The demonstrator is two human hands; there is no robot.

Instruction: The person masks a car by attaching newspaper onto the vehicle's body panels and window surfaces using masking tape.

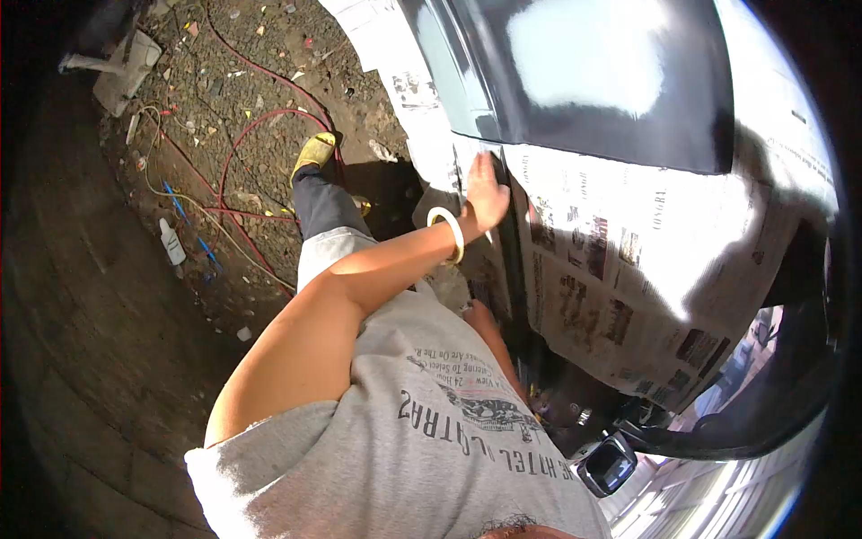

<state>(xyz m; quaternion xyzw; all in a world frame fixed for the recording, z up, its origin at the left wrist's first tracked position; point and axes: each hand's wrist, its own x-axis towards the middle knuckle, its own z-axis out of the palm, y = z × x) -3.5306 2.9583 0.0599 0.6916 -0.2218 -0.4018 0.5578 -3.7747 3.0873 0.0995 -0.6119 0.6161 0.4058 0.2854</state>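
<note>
My left hand (487, 199), with a pale bangle (458, 235) at its wrist, lies with fingers stretched out on the newspaper (584, 202) by a narrow dark strip. Its fingertips are just below the lower edge of a glossy dark vehicle panel (709, 99) with pale grey areas. My right forearm (492, 341) shows in part beside my grey shirt, near the lower part of the dark strip. The fingers of my right hand cannot be made out, nor whether they hold anything. Newspaper sheets cover the surface around the panel.
Red hose (235, 144) loops over the gravelly ground at the upper left, near my foot in a yellow shoe (316, 151). A white bottle (171, 241) and a blue strip lie further left. A dark-framed mirror (607, 464) is at the lower right.
</note>
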